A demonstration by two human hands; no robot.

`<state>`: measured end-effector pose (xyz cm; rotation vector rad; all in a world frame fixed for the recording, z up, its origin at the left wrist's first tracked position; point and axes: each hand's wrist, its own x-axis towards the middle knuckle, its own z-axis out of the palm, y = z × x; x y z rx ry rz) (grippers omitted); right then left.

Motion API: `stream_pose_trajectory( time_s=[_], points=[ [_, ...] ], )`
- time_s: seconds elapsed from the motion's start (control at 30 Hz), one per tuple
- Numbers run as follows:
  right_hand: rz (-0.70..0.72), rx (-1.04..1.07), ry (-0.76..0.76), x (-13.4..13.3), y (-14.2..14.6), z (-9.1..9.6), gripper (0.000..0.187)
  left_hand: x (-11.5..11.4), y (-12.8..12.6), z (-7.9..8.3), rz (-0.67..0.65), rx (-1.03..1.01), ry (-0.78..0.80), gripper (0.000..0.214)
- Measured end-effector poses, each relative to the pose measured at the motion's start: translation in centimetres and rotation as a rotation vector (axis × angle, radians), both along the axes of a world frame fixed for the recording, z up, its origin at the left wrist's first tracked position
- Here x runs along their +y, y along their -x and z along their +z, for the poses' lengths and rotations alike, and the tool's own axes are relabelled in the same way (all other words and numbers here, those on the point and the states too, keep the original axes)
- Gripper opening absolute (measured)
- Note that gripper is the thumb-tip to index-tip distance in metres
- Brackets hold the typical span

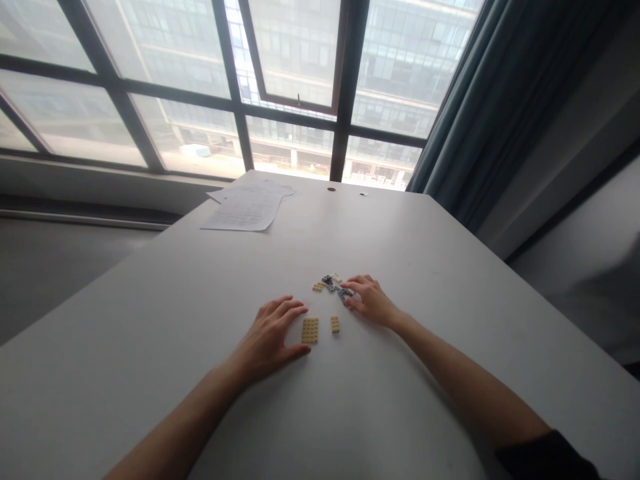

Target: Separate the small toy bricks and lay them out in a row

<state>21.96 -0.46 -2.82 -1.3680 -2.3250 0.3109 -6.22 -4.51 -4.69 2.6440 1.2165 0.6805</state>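
A tan studded building plate (310, 331) lies flat on the white table, between the thumb and fingers of my left hand (273, 337). That hand rests around the plate with its fingers apart and does not grip it. To the right of the plate is a smaller tan brick (335, 325), standing apart from both hands. Beyond them sits a loose pile of small grey, white and tan bricks (329, 283). My right hand (369, 300) reaches over the right side of this pile, fingers spread, its fingertips at a grey brick (344, 293).
Printed paper sheets (245, 208) lie at the far left of the white table (400, 240). Two small cable holes are near its back edge. Large framed windows (295, 53) stand behind the table, and a dark blue curtain (475, 113) hangs at the right.
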Motion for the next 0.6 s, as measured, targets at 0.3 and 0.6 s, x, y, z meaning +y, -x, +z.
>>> stream_pose_trajectory(
  time_s=[0.3, 0.6],
  points=[
    [0.034, -0.087, -0.038, 0.4, 0.8, 0.2, 0.03, 0.0, 0.0, 0.0, 0.001, -0.011, -0.018, 0.058],
    [0.142, 0.994, 0.655, -4.5, 3.5, 1.5, 0.029, -1.9, -3.1, 2.3, 0.007, -0.319, -0.303, 0.035]
  ],
)
